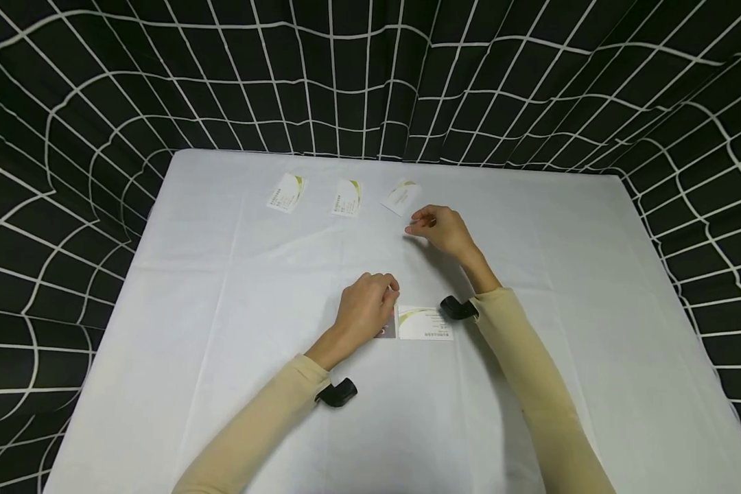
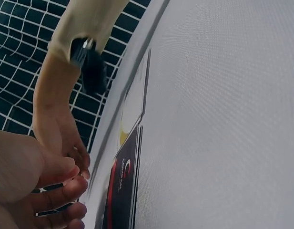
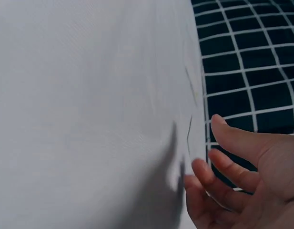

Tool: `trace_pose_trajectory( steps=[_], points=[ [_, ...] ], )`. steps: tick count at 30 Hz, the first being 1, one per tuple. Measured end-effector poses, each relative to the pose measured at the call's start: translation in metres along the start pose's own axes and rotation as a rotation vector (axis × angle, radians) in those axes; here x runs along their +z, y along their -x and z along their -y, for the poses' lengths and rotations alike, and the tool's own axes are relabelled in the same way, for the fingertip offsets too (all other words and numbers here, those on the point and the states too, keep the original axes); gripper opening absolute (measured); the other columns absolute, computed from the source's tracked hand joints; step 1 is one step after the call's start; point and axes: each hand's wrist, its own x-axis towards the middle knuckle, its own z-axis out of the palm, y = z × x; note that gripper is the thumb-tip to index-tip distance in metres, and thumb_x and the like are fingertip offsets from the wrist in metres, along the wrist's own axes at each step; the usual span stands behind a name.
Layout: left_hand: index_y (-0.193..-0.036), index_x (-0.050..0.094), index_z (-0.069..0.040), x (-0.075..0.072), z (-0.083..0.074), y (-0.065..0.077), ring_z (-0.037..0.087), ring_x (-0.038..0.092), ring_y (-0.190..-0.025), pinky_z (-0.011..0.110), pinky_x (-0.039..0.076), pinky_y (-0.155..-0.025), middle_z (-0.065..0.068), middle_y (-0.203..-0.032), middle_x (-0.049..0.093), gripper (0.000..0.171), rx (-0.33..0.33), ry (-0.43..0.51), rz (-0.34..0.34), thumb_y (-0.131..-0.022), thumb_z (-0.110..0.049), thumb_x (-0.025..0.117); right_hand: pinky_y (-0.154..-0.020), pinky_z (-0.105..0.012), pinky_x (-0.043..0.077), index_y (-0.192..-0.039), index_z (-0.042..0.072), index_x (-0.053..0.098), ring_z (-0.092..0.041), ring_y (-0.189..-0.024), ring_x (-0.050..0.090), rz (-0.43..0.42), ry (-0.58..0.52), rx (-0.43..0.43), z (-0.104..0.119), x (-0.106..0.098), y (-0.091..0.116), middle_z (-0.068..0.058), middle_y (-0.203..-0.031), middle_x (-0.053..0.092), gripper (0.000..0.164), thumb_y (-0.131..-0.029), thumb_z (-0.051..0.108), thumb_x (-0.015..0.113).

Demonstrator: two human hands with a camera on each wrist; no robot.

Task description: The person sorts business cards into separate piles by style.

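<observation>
My left hand [image 1: 366, 306] hovers over a dark business card [image 1: 387, 332], covering most of it in the head view. Its fingers are loosely bent, and nothing shows between thumb and fingertips in the left wrist view. That card [image 2: 122, 186] has a red stripe and white lettering. Edge to edge with it lies a white business card [image 1: 426, 325] bearing a yellow-green curve. Farther back, my right hand [image 1: 443, 229] is held above the cloth with relaxed, parted fingers and nothing in them. It is nearest to a tilted white business card [image 1: 401, 197].
Two more white business cards, a middle one [image 1: 346, 198] and a left one [image 1: 287, 193], lie along the back of the table. A white cloth [image 1: 272, 309] covers the tabletop. Behind hangs a black curtain [image 1: 370, 75] with a white grid.
</observation>
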Motion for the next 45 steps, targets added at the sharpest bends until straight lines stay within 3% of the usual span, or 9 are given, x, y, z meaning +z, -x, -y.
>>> trace_pose_trajectory(
  steps=[6,11,18,22,27,35,37,40,45],
  points=[
    [-0.085,0.066,-0.012,-0.001,0.007,0.001,0.009,0.044,-0.067,0.019,0.036,-0.056,-0.006,-0.07,0.056,0.008,0.007,0.016,-0.03,-0.086,-0.013,0.059,-0.091,-0.04,0.037,-0.12,0.0,0.053,-0.029,-0.109,0.048,-0.078,0.083,0.03,0.002,0.005,-0.037,-0.017,-0.117,0.054,0.055,-0.077,0.028,0.072],
    [-0.085,0.066,-0.011,-0.005,0.012,0.001,0.009,0.044,-0.068,0.02,0.036,-0.058,-0.006,-0.072,0.057,0.006,0.006,0.014,-0.049,-0.085,-0.013,0.061,-0.101,-0.043,0.028,-0.132,-0.001,0.041,-0.035,-0.124,0.035,-0.069,0.126,0.075,0.008,0.01,-0.062,-0.018,-0.133,0.042,0.072,-0.074,0.029,0.074],
    [-0.087,0.066,-0.013,-0.011,0.015,-0.002,0.01,0.045,-0.072,0.022,0.037,-0.063,-0.005,-0.077,0.057,0.006,-0.006,0.011,-0.038,-0.085,-0.015,0.061,-0.094,-0.045,0.033,-0.125,-0.005,0.046,-0.04,-0.112,0.04,-0.023,0.317,0.135,0.01,0.006,-0.078,-0.024,-0.12,0.048,0.075,-0.067,0.031,0.078],
    [-0.093,0.065,-0.012,-0.014,0.018,-0.005,0.012,0.047,-0.077,0.023,0.04,-0.068,-0.002,-0.084,0.059,0.011,-0.022,0.034,-0.015,-0.085,-0.018,0.062,-0.091,-0.043,0.035,-0.121,-0.003,0.052,-0.034,-0.105,0.046,-0.042,0.275,0.142,0.004,0.0,-0.072,-0.02,-0.114,0.054,0.066,-0.069,0.027,0.078],
    [-0.117,0.054,-0.006,-0.021,0.028,-0.014,0.018,0.049,-0.097,0.03,0.042,-0.082,0.007,-0.109,0.055,0.036,-0.104,0.081,0.01,-0.086,-0.022,0.061,-0.073,-0.034,0.039,-0.108,0.0,0.061,-0.024,-0.08,0.049,-0.055,0.124,0.101,-0.001,0.002,-0.058,-0.013,-0.091,0.058,0.044,-0.07,0.015,0.077],
    [-0.143,0.016,-0.004,-0.027,0.042,-0.026,0.027,0.035,-0.126,0.038,0.029,-0.102,0.013,-0.142,0.032,0.077,-0.225,0.155,0.082,-0.085,-0.029,0.061,-0.053,-0.022,0.038,-0.097,0.003,0.06,-0.013,-0.066,0.05,0.094,-0.11,0.065,0.001,0.011,-0.032,-0.006,-0.084,0.056,0.031,-0.072,0.01,0.076],
    [-0.145,0.008,-0.007,-0.027,0.043,-0.028,0.028,0.036,-0.125,0.039,0.03,-0.101,0.012,-0.144,0.029,0.085,-0.235,0.162,0.087,-0.084,-0.031,0.063,-0.05,-0.021,0.039,-0.096,0.004,0.059,-0.011,-0.061,0.051,0.126,-0.18,0.059,0.002,0.013,-0.023,-0.006,-0.082,0.056,0.029,-0.073,0.011,0.075],
    [-0.145,0.003,-0.009,-0.025,0.043,-0.029,0.026,0.046,-0.11,0.039,0.038,-0.092,0.015,-0.134,0.043,0.09,-0.241,0.181,0.076,-0.083,-0.033,0.063,-0.05,-0.02,0.039,-0.095,0.003,0.059,-0.011,-0.058,0.051,0.147,-0.239,0.022,0.012,0.011,-0.004,-0.008,-0.08,0.056,0.026,-0.074,0.009,0.073],
    [-0.142,0.021,-0.004,-0.023,0.041,-0.03,0.019,0.052,-0.078,0.031,0.043,-0.066,0.015,-0.1,0.055,0.075,-0.2,0.284,-0.01,-0.085,-0.027,0.063,-0.057,-0.018,0.041,-0.092,-0.005,0.058,-0.018,-0.065,0.054,0.107,-0.237,-0.076,0.037,0.003,0.031,-0.019,-0.081,0.06,0.023,-0.074,0.002,0.071]
  ],
)
